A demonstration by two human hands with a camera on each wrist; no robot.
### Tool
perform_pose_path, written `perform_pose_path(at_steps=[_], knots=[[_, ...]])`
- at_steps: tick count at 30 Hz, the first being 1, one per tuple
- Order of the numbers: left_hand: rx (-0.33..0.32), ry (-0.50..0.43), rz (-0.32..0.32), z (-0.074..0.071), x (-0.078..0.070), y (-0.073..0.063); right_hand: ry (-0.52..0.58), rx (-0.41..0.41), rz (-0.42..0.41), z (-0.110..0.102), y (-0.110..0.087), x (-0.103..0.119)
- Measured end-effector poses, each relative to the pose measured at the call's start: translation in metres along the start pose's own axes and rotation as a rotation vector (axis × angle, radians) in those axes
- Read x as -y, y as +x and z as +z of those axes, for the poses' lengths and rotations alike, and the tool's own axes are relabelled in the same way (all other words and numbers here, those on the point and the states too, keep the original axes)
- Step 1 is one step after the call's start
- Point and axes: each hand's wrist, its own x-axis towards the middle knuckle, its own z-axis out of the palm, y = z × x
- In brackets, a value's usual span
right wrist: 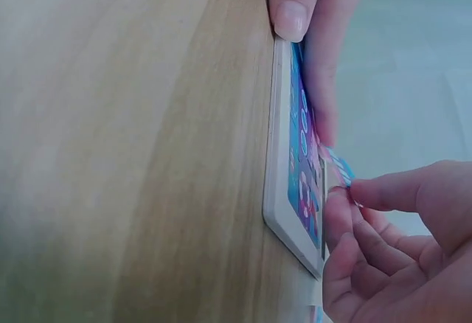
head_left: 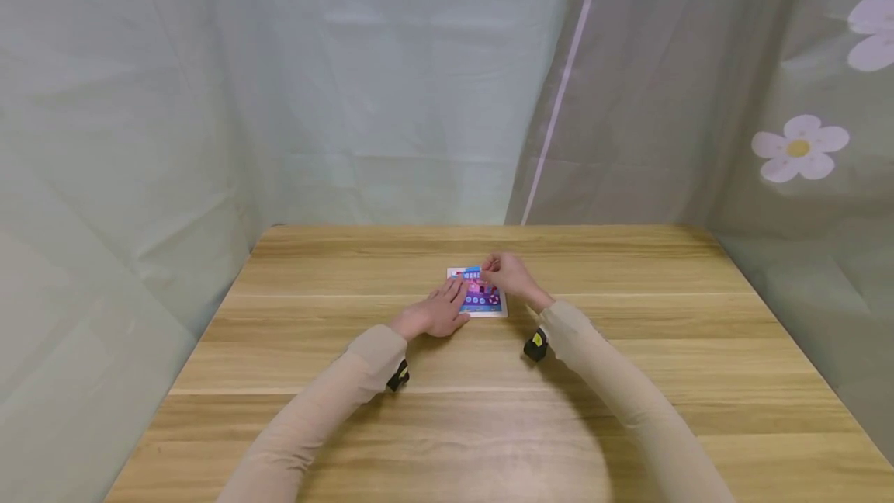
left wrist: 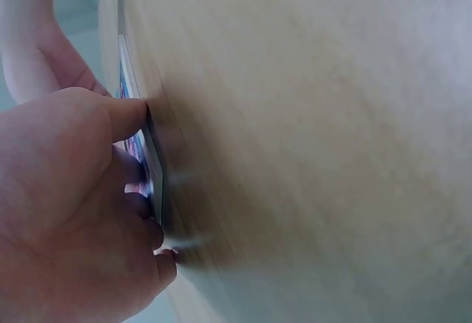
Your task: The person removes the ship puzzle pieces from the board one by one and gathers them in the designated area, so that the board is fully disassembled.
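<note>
A flat, white-rimmed picture board (head_left: 492, 314) with a blue, purple and pink print lies on the table. My left hand (head_left: 440, 313) rests on its left part with the fingers stretched over the print. In the right wrist view, the left thumb (right wrist: 293, 17) touches the board's near rim. My right hand (right wrist: 417, 253) pinches a thin, colourful piece (right wrist: 341, 167) between thumb and fingertips over the far right part of the board. The piece is tilted up from the surface, and whether its lower edge touches the board cannot be told. Fingers cover part of the print.
The wooden table (head_left: 335, 425) stretches around the board on every side. Pale curtains (head_left: 391, 84) hang behind and beside it, with a flower print (head_left: 799, 149) at the right. A dark wrist device (head_left: 535, 345) sits below the right sleeve.
</note>
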Motion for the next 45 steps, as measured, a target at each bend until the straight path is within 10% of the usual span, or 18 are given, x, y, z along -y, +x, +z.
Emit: perform_pose_path(at_steps=[45], knots=[[-0.019, -0.007, -0.001, 0.007, 0.002, 0.002, 0.192, -0.105, 0.144, -0.038, -0.016, -0.029]])
